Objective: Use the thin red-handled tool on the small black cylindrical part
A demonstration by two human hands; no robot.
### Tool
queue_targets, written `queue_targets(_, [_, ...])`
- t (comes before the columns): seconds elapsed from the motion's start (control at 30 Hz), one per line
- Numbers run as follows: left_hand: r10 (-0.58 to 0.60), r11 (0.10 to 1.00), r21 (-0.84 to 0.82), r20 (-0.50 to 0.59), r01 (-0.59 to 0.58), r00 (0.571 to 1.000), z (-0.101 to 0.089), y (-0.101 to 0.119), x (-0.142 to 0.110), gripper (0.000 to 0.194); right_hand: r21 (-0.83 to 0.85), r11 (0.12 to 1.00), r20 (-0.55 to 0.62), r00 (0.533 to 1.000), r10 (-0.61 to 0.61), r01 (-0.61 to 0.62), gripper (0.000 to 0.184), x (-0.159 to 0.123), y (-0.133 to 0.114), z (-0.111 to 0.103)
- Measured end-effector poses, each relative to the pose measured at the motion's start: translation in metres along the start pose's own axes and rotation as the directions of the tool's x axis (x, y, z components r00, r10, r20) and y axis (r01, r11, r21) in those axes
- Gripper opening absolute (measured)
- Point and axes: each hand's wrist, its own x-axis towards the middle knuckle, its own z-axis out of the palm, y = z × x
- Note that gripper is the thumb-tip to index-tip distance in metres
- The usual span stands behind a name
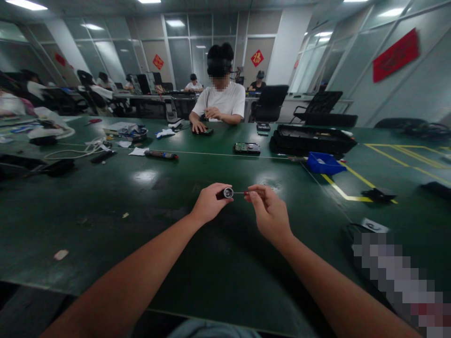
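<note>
Above the green table (211, 263), my left hand (207, 204) is closed around a short dark cylinder with a round silver end (229, 193) that faces me. What kind of part it is, I cannot make out. My right hand (270, 212) pinches a small screwdriver (241, 193) by its red end, with much of the handle hidden in the fingers. The thin metal shaft points left, and its tip meets or lies right beside the cylinder's rim; I cannot tell which.
Beyond my hands lie a hard drive (247, 148), a dark pen-shaped tool (161, 155), a blue bin (324, 163) and a black tray (312, 140). A co-worker (220, 101) sits opposite, a hand on a dark device. Cables (75, 152) lie left; yellow tape (336, 188) marks the right.
</note>
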Motion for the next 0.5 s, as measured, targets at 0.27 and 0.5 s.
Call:
queue_targets(0.27, [0.031,0.999,0.034,0.022,-0.032,0.999,0.0006,0.0007,0.0005,0.038,0.087,0.993,-0.097,0.991,0.087,-0.079,0.027,0.003,0.0054,0.0043])
queue_targets(0.5, [0.007,1.0,0.026,0.0,-0.007,1.0,0.0009,0.0024,0.0011,0.038,0.184,0.98,-0.165,0.98,0.11,-0.079,0.025,0.0072,0.0048,-0.002])
